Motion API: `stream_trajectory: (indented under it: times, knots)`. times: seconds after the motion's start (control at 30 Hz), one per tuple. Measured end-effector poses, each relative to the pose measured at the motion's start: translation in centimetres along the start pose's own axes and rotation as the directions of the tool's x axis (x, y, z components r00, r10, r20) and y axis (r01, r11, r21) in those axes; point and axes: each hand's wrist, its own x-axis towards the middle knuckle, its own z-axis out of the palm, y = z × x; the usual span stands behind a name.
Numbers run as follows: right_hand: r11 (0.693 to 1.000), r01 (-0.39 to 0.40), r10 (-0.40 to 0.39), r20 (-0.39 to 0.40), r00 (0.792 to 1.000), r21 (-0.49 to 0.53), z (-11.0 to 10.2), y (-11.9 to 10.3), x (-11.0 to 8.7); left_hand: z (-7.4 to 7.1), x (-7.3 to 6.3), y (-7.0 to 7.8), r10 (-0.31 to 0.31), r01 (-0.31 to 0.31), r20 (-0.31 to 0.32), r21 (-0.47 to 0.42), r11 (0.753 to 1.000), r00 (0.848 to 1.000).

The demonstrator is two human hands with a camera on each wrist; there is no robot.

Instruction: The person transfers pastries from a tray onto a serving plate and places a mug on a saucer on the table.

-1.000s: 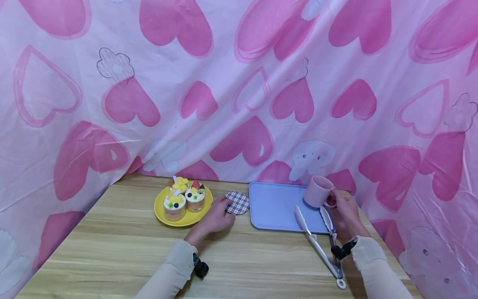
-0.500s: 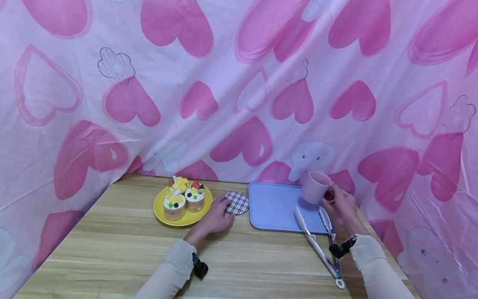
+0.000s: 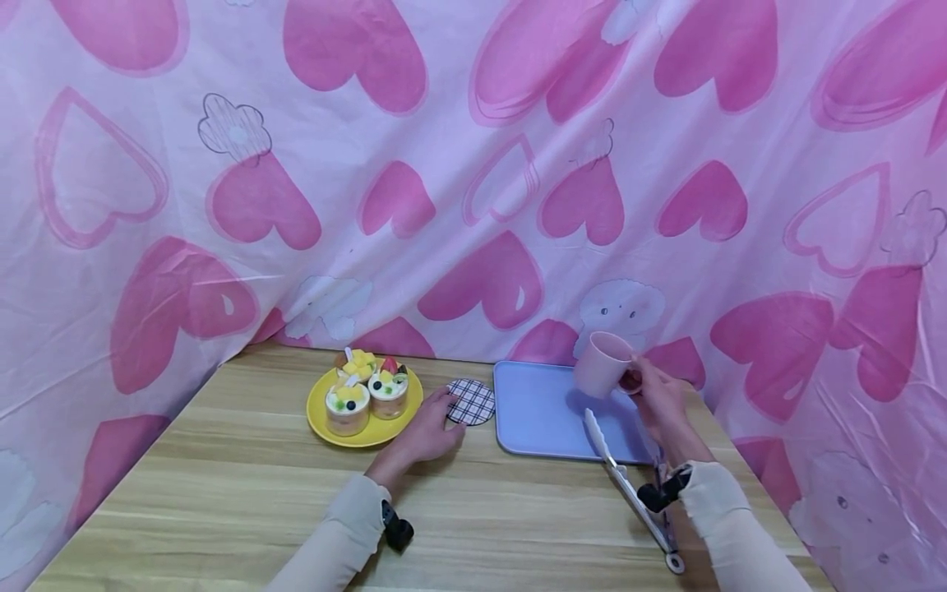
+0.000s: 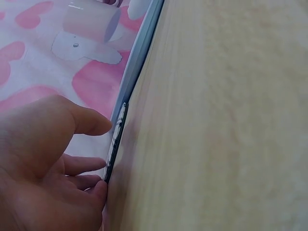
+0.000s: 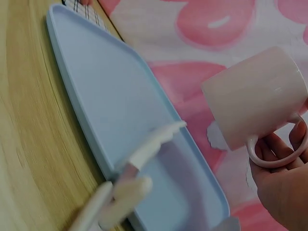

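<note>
My right hand [image 3: 662, 403] grips a pink mug [image 3: 598, 368] by its handle. The mug hangs tilted above the light blue tray [image 3: 536, 415], casting a shadow on it. In the right wrist view, fingers pass through the mug's handle [image 5: 276, 162]. Beside the yellow plate, my left hand [image 3: 425, 432] rests with its fingertips on the left part of a round checked coaster [image 3: 475, 403]. Seen from the left wrist, thumb and fingers are spread apart along the coaster's edge [image 4: 114, 142]. The coaster lies flat on the table, just left of the tray.
Metal tongs [image 3: 635, 496] with pale tips lie across the tray's front edge, partly below my right wrist. A yellow plate [image 3: 318, 423] at the left holds three fruit-topped dessert cups [image 3: 348, 409]. A pink heart-patterned cloth [image 3: 484, 279] hangs behind the wooden table [image 3: 473, 518].
The right hand has raised the mug from the tray's right side and carried it left, tilting it more. The left hand has kept its place on the coaster.
</note>
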Motion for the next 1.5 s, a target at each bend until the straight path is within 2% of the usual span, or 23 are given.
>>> stream_trajectory:
  times: [0.4,0.57,0.73,0.97,1.23,1.5]
  knots:
    - [0.995,0.000,0.008,0.088,0.996,-0.095,2.9,0.3,-1.2,0.2,-0.1,-0.6,-0.033,0.033,-0.001,-0.026,0.999,0.999]
    - [0.996,0.020,-0.009,0.123,0.992,-0.090,3.9,0.6,-1.5,0.2,-0.1,-0.8,-0.024,0.024,-0.001,-0.019,1.000,1.000]
    - [0.996,0.036,-0.026,0.130,0.991,-0.076,5.0,1.0,-1.7,0.1,0.0,-0.7,-0.016,0.016,0.004,-0.008,1.000,1.000]
    - [0.993,0.056,-0.041,0.138,0.990,-0.102,6.6,1.7,-2.1,0.2,0.1,-0.8,-0.051,0.051,0.038,0.020,0.999,0.998]
    - [0.996,0.056,-0.045,0.160,0.986,-0.065,8.3,2.8,-2.5,0.2,0.3,-0.6,-0.049,0.049,0.034,0.024,0.999,0.998]
    - [0.992,0.041,-0.024,0.144,0.989,-0.116,9.8,3.6,-2.8,0.4,0.4,-0.8,-0.065,0.064,0.043,0.026,0.998,0.997]
